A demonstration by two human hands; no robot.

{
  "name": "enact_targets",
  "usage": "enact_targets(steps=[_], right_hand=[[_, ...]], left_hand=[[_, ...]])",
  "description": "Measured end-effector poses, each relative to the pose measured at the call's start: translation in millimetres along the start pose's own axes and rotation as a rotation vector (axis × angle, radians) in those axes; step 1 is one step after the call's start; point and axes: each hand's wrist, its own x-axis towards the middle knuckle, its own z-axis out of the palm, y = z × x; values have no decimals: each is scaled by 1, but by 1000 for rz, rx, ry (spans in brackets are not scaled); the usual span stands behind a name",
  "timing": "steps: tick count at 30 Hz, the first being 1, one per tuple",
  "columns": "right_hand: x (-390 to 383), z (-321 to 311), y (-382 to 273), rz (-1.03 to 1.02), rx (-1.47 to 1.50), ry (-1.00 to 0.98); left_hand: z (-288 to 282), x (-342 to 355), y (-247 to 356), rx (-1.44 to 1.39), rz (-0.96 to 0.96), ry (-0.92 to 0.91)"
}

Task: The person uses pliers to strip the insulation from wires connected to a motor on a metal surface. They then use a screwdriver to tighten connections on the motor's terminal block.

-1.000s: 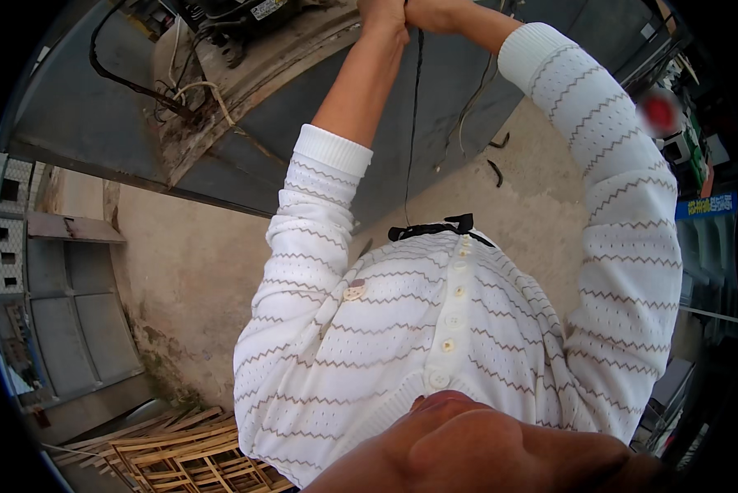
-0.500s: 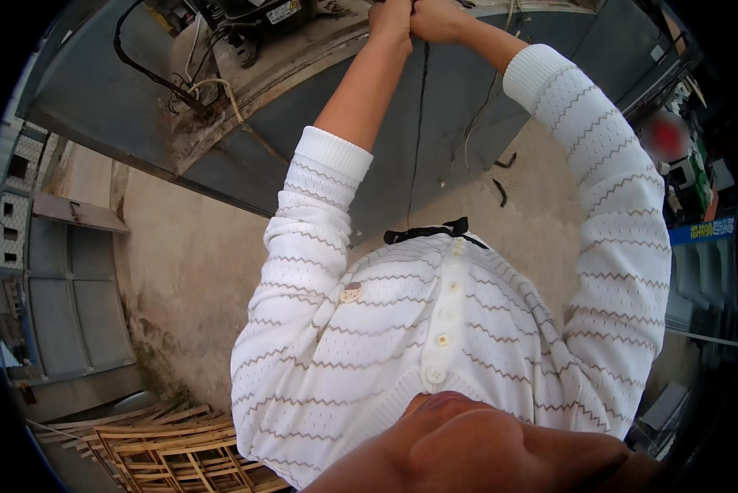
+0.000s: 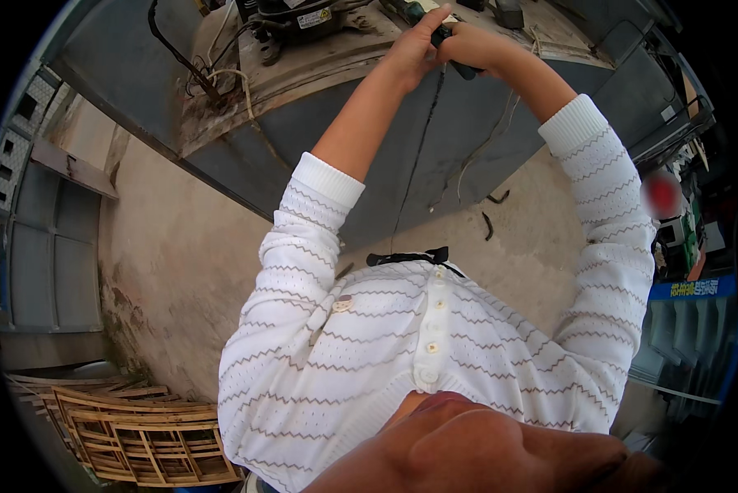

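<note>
**Black cable gripped in both hands over grey cabinet**

Black cable [image 3: 454, 51] pinched where our left hand [image 3: 414, 51] and right hand [image 3: 474, 49] meet, fingers closed tight on it, likely to steady the end; its tail hangs straight below the grip. Just beyond the grip sits a dusty compressor [image 3: 295, 20] with loose wires [image 3: 221, 78] on the grey cabinet [image 3: 369, 148]. Cable scraps [image 3: 489, 223] lie below.

Compressor [image 3: 291, 20] on metal cabinet [image 3: 369, 107], wooden crates [image 3: 139, 435] lower left on floor [image 3: 180, 263].
</note>
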Motion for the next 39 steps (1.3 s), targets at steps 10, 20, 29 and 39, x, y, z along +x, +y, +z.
enact_targets(steps=[10, 20, 29, 39], right_hand=[[-4, 2, 12, -196, -86, 143], [13, 13, 31, -302, -257, 299], [-2, 4, 27, -205, -107, 84], [5, 9, 44, -215, 167, -19]], left_hand=[[33, -24, 8, 77, 128, 146], [36, -21, 6, 48, 141, 121], [17, -20, -4, 36, 174, 104], [25, -3, -4, -456, 257, 76]])
